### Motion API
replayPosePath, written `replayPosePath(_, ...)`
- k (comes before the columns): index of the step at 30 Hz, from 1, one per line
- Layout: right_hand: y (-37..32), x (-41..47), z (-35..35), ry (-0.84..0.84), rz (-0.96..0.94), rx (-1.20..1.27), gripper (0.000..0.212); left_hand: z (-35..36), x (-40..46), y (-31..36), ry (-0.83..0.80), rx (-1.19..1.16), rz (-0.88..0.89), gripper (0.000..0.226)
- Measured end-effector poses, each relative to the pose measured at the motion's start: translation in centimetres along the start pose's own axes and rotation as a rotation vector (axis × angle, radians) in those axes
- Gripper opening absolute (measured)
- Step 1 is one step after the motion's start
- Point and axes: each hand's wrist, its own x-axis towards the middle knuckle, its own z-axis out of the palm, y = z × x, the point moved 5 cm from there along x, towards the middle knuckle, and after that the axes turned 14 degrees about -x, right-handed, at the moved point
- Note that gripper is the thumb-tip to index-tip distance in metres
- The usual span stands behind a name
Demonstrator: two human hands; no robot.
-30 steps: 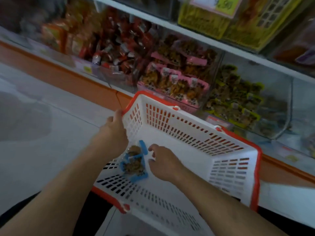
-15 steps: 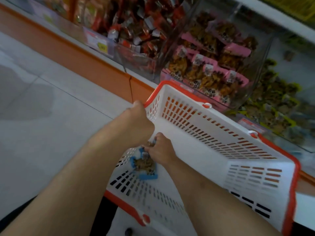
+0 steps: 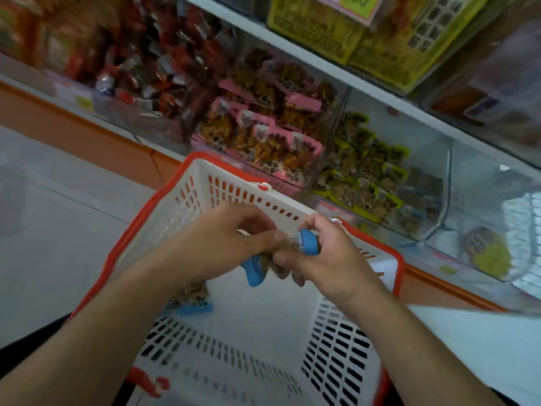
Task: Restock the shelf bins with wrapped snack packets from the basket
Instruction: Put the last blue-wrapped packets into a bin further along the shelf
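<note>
Your left hand (image 3: pixel 234 238) and right hand (image 3: pixel 319 256) both pinch blue-edged snack packets (image 3: pixel 304 244) over the basket (image 3: pixel 181 200); another packet (image 3: pixel 191 300) lies by its left wall.

Perforated plastic basket (image 3: pixel 336 353) — seemingly matt

- Lower shelf (image 3: pixel 366 80) ran diagonally, clear bins sat side by side along its front edge.
- Left end: bin of red-wrapped packets (image 3: pixel 140 63).
- Next: bin of pink-edged packets (image 3: pixel 263 133).
- Then bin of yellow-edged packets (image 3: pixel 366 168).
- Right end: near-bare clear bin (image 3: pixel 480 200), one yellow-edged packet (image 3: pixel 486 250) on its bottom.
- Upper shelf held yellow boxes (image 3: pixel 351 33).
- Floor (image 3: pixel 58 230): pale tiles, orange shelf base (image 3: pixel 87 133) along its far edge.
</note>
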Motion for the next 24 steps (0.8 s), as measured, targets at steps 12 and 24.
replayPosePath(12,1.3,1.6,-4.5,-0.068,-0.121,0.419,0.018,2.0,2.0,1.3,0.08,-0.388,-0.018,0.024)
replayPosePath(24,-0.5,0.8,-4.7,0.317,-0.579,-0.267,0.039,1.7,2.7,0.3,0.003,-0.662,-0.228,0.045)
